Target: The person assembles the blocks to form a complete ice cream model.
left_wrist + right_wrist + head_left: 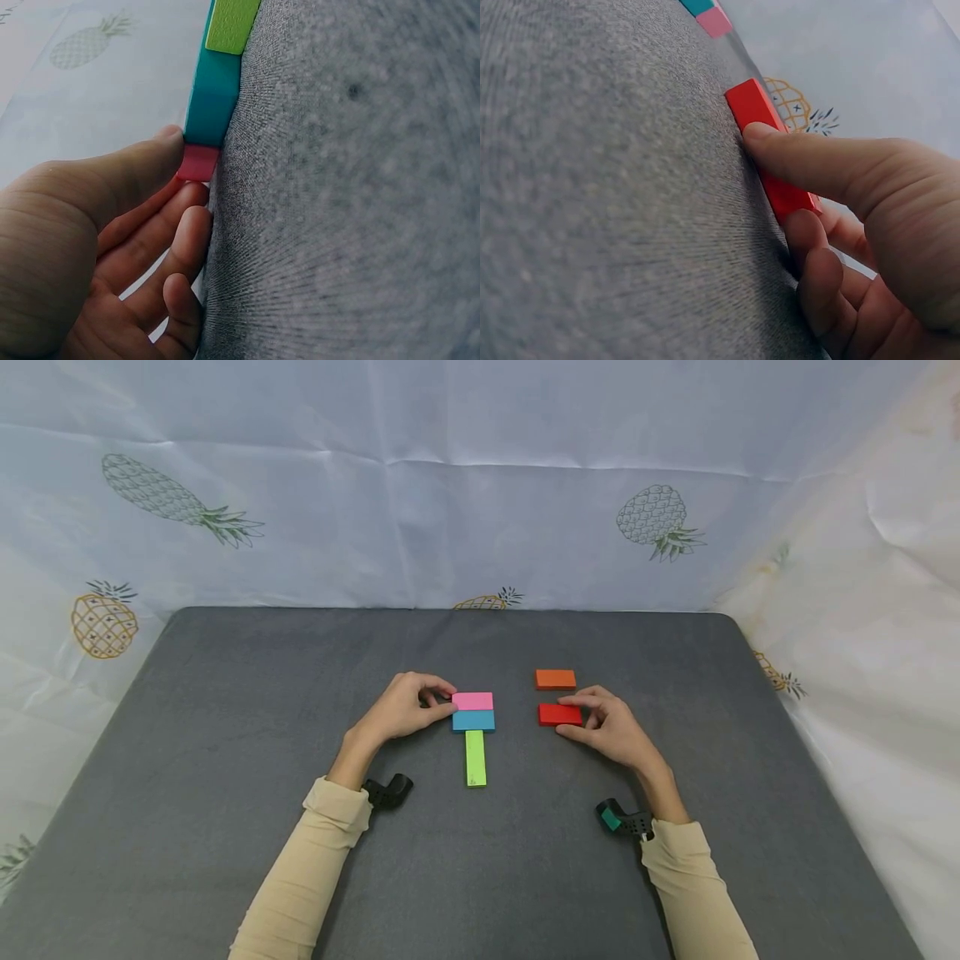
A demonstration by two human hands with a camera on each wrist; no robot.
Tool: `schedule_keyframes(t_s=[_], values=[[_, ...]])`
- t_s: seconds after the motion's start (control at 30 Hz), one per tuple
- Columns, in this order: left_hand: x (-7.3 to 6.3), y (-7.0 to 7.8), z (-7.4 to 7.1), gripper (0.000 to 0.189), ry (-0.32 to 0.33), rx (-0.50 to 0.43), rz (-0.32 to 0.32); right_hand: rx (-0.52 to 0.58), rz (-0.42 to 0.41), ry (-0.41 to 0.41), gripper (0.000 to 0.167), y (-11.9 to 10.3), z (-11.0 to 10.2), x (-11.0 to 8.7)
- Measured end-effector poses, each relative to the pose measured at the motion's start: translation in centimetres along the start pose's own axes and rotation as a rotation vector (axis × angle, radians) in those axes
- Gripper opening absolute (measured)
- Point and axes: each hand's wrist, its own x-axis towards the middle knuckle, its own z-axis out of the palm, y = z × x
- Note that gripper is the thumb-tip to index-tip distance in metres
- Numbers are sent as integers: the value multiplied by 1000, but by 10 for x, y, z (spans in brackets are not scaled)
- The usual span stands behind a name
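A pink block [472, 701] lies flush along the far side of a blue block [473, 721]. Below them a lime-green block [476, 759] points towards me, its far end meeting the blue one like a stem. My left hand [411, 703] pinches the left end of the pink block, thumb right by the seam with the blue one. To the right, my right hand [611, 727] grips a red block [553, 715] between thumb and fingers. In the right wrist view the thumb lies on the long side of the red block [780, 184].
An orange block [555, 680] lies just beyond the red one. The grey tabletop [225, 760] ends at the back against a white pineapple-print cloth [450, 527]. Black wrist devices sit on both wrists, the left one [388, 792] close over the table.
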Motion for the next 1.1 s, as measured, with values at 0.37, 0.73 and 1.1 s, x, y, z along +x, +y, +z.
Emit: schedule_keyframes(t_s=[0.37, 0.73, 1.1], values=[[1, 0, 0, 27, -1, -3, 3, 9, 22, -11, 43, 4, -2, 1], [0, 0, 0, 27, -2, -4, -4, 0, 25, -14, 40, 4, -1, 2], [1, 0, 0, 28, -1, -2, 5, -30, -31, 32, 37, -7, 1, 6]])
